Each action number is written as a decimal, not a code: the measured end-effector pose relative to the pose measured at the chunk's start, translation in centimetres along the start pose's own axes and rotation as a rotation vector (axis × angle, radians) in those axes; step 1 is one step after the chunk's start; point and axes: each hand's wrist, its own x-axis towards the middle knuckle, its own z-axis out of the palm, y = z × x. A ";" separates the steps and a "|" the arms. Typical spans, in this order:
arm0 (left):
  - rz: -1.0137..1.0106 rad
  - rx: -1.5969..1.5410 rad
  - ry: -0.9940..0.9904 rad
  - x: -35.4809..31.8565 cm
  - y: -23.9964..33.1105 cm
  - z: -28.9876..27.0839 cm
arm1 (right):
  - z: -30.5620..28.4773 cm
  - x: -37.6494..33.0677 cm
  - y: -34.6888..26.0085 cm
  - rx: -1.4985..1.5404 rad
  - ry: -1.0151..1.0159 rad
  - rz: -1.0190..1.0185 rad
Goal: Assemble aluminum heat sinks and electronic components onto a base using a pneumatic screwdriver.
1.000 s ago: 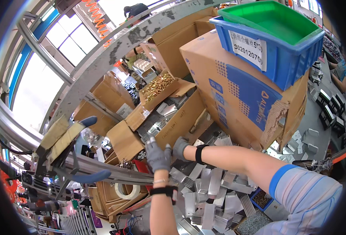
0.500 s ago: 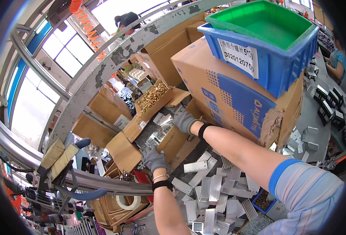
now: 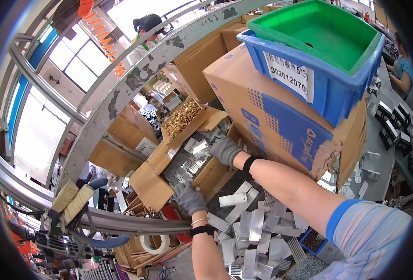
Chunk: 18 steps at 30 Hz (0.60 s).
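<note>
An open cardboard box [image 3: 211, 176] stands in front of me, tilted in the view, with finned silvery metal parts [image 3: 183, 169] inside. My left hand [image 3: 190, 198], in a grey glove, is closed over its near left corner, fingertips on the inner side. My right hand [image 3: 225, 151], gloved alike, grips the same box's rim farther right; its fingertips are partly hidden. Beyond the box sits a carton of brass-coloured screws [image 3: 183, 120]. Nearer me lies a heap of flat and finned aluminium pieces [image 3: 255, 224].
At the right, a large printed carton [image 3: 272, 112] carries a blue bin [image 3: 300, 79] with a green bin [image 3: 318, 35] in it. A metal rail [image 3: 136, 219] runs along the left. A small blue tray [image 3: 313, 241] holds screws. Other people [image 3: 146, 39] are at the back and far right.
Both hands and the cardboard box have shifted slightly toward me and to the right. The heap of aluminium pieces has stayed put.
</note>
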 end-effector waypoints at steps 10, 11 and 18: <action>-0.107 -0.003 -0.051 0.0 -0.7 0.5 | -10.4 2.2 -2.9 0.495 0.201 0.271; -0.110 0.000 -0.047 0.0 -1.0 0.8 | -11.2 3.2 -2.9 0.595 0.427 0.305; -0.073 0.088 -0.071 0.6 -0.3 0.7 | -8.6 7.3 0.2 0.540 0.639 0.484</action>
